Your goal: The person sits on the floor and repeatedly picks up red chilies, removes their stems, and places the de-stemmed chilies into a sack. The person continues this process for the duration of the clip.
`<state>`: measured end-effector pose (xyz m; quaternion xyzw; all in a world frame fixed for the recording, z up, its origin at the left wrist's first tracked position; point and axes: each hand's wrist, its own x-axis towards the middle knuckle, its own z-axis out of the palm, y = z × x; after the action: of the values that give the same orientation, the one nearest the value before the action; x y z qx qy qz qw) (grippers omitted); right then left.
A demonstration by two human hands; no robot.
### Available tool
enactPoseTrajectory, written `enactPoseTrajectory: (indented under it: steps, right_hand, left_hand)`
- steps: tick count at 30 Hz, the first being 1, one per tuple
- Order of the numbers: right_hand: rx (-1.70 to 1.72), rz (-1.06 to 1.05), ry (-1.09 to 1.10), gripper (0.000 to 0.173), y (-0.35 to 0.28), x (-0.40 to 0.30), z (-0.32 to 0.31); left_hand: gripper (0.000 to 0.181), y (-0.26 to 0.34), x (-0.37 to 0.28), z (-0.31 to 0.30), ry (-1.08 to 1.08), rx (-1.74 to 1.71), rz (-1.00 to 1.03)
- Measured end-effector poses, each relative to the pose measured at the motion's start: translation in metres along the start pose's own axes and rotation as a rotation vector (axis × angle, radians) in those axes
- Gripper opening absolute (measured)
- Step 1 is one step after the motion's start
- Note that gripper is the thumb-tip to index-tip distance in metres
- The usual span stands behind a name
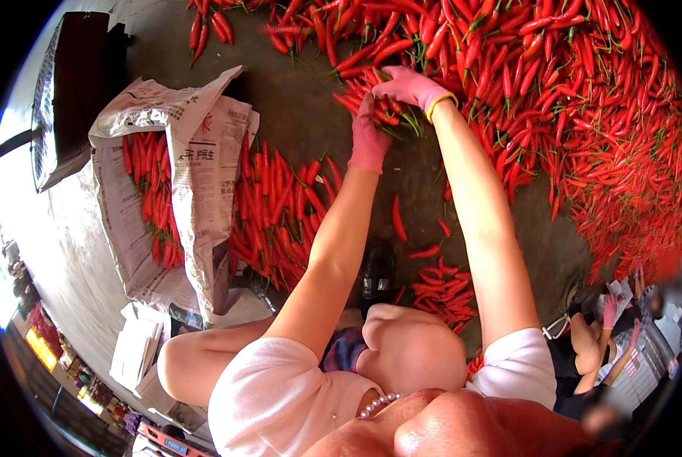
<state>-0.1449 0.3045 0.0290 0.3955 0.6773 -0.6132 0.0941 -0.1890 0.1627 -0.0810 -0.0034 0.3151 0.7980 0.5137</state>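
Note:
Both my hands, in pink gloves, meet around a bunch of red chili peppers (391, 108) with green stems, at the near edge of a large pepper heap (518, 74). My left hand (369, 140) grips the bunch from below and the left. Over its top right side lies my right hand (412, 87), with a yellow glove cuff at the wrist. To the left, a box lined with newspaper (204, 171) contains peppers (157, 200) laid in line. Beside it, a row of peppers (278, 200) rests with tips pointing away from me.
A few loose peppers (399, 218) and a small pile (444, 288) lie on the dark floor near my shoe (379, 268). A dark crate-like object (72, 97) stands at the upper left. Folded papers (138, 343) are by my knee. Other people (598, 337) with pink gloves sit at the right.

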Motion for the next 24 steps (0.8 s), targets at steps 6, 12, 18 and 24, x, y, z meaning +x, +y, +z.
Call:
enactPoseTrajectory:
  steps: [6, 12, 18, 24]
  right_hand:
    - [-0.404, 0.006, 0.012, 0.058, -0.023, -0.056, 0.061]
    - [0.365, -0.402, 0.400, 0.056, -0.004, -0.115, 0.093]
    - [0.633, -0.661, 0.471, 0.068, -0.170, -0.176, 0.120]
    - [0.552, -0.747, 0.202, 0.061, -0.303, -0.084, 0.230]
  left_hand:
    - [0.036, 0.057, -0.077, -0.016, -0.081, -0.366, -0.342]
    - [0.034, 0.135, -0.092, 0.060, -0.292, 0.155, -0.163]
    - [0.036, 0.303, -0.083, 0.151, -0.714, 0.686, -0.120]
    - [0.043, 0.521, -0.104, 0.095, -0.641, 0.858, -0.060]
